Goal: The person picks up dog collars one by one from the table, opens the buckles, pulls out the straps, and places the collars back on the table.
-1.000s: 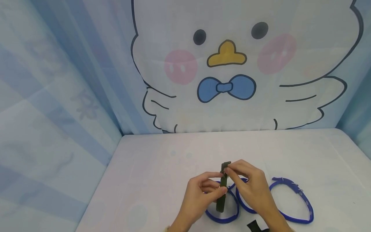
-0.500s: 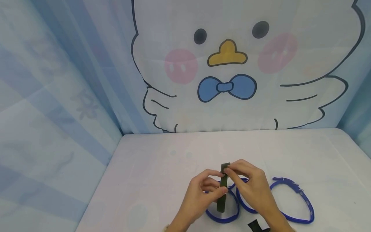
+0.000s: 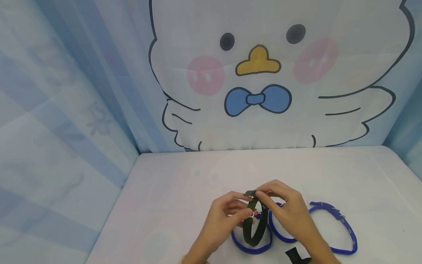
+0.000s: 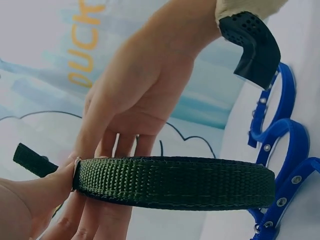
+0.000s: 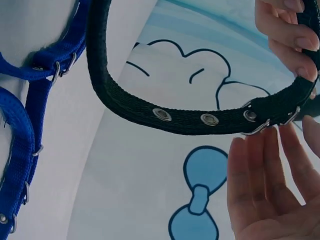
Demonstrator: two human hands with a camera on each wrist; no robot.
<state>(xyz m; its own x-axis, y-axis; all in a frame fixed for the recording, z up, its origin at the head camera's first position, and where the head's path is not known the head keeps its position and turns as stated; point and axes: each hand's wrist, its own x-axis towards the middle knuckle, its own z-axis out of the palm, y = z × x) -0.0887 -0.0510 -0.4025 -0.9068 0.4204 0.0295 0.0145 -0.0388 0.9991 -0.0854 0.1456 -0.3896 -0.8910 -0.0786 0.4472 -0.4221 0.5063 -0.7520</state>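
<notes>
A dark green webbing collar hangs upright as a loop between both hands in the head view. Metal eyelets and a buckle show on the collar in the right wrist view. My left hand pinches its side at a metal ring, the thumb in front; in the left wrist view this thumb presses the webbing. My right hand pinches the collar's top near its strap end. In the right wrist view the right hand has its fingertips right at the buckle, and the left fingers hold the webbing above.
Blue collars with eyelets lie on the white table: one loop under the green collar, another beside it, and one at the right. A black strap-like piece lies at the front edge. A printed curtain hangs behind.
The green collar has turned from an edge-on strip to show its round loop. Its top end now leans left, and my left hand has shifted slightly left.
</notes>
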